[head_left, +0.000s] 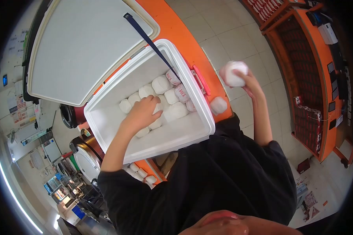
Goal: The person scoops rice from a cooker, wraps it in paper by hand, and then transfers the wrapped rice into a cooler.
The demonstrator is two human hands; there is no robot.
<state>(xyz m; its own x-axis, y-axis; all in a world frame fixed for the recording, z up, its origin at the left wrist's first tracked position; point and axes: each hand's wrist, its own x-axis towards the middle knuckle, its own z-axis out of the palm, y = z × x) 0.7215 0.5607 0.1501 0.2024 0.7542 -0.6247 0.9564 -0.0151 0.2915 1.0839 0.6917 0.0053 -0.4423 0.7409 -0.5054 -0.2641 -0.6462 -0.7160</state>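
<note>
A white cooler box point(153, 148) holds several white paper-wrapped rice packs point(161, 84), some printed with "RICE" in red. My left hand point(141, 111) reaches into it, its fingers and thumb curled around a wrapped rice pack among the others; the hand hides much of that pack. Out to the right, past the orange counter edge, my right hand point(247, 80) is raised with its fingers wrapped round another white rice pack point(236, 74), slightly blurred. One more wrapped pack point(218, 105) sits on the orange counter point(184, 29) beside the cooler, below my right hand.
The cooler's lid point(90, 43) stands open at the far left, with a dark strap point(149, 41) slanting across to the box. A red latch point(201, 80) is on the right wall. Rice cookers point(86, 156) stand at left; more white packs point(139, 172) lie below the cooler.
</note>
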